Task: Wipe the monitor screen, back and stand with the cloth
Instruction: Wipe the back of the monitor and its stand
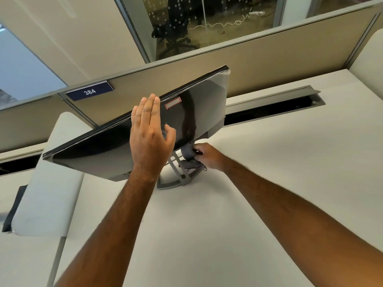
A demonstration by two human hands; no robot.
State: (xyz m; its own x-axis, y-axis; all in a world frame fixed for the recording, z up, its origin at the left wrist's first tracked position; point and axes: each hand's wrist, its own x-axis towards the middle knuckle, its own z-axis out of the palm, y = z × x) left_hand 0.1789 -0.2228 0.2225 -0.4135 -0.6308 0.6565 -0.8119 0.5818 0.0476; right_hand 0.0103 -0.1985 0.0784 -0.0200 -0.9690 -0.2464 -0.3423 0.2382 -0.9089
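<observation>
A black monitor (199, 112) stands on the white desk with its glossy back turned toward me, and a red-bordered label shows on it. My left hand (149, 139) lies flat against that back, fingers straight. Below the monitor's lower edge, my right hand (209, 155) grips a dark grey cloth (189, 155) against the silver stand (176, 175), near the neck. The screen side is hidden from me.
A beige partition (269, 59) with a blue "384" sign (90, 92) runs behind the white desk (269, 193). An open cable trough (273, 108) lies along the desk's rear. A white divider panel (51, 183) stands at the left.
</observation>
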